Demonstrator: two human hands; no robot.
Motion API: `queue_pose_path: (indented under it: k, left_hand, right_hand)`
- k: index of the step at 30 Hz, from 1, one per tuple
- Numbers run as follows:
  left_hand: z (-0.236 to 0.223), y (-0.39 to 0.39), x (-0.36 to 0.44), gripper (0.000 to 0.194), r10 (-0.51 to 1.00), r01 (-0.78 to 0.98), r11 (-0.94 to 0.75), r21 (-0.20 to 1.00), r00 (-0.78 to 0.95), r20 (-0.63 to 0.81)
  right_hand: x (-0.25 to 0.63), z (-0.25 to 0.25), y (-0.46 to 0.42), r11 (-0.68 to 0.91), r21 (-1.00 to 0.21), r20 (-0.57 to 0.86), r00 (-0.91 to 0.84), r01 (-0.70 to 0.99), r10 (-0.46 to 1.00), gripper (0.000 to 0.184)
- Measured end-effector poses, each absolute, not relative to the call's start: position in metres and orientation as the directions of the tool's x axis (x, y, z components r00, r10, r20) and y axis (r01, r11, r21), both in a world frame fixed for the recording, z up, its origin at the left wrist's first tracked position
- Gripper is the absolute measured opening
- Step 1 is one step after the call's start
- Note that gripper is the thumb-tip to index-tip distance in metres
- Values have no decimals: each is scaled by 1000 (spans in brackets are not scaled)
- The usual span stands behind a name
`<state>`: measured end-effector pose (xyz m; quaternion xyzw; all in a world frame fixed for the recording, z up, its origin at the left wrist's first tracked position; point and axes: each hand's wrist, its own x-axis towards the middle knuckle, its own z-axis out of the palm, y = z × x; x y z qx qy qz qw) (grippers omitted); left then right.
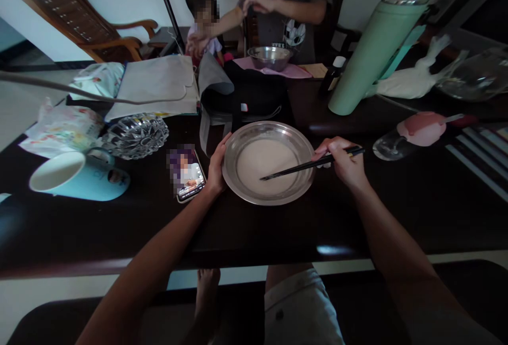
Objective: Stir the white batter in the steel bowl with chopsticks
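Note:
A round metal plate (238,146) holding a pale white batter (260,162) sits on the dark table in front of me. My left hand (217,168) is closed on the plate's left rim. My right hand (344,161) grips a pair of dark chopsticks (309,164) at the plate's right side; their tips rest in the batter near the plate's middle.
A phone (188,177) lies just left of the plate. Further left are a tipped light-blue mug (75,178) and a glass dish (135,136). A tall green thermos (373,54) stands behind right. Across the table a person (291,1) stands behind a metal bowl (270,57).

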<state>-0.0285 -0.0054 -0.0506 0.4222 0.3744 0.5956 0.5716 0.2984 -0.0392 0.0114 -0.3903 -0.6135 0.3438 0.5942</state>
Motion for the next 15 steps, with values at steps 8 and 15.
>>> queue_pose_path:
  k: [8, 15]
  left_hand:
    - [-51, -6, -27, 74, 999, -374, -55, 926, -22, 50]
    - [-54, -4, -28, 71, 997, -358, -68, 931, 3, 74]
  right_hand:
    - [302, 10, -37, 476, -875, 483, 113, 87, 868, 47]
    - [300, 14, -39, 495, -842, 500, -34, 216, 865, 46]
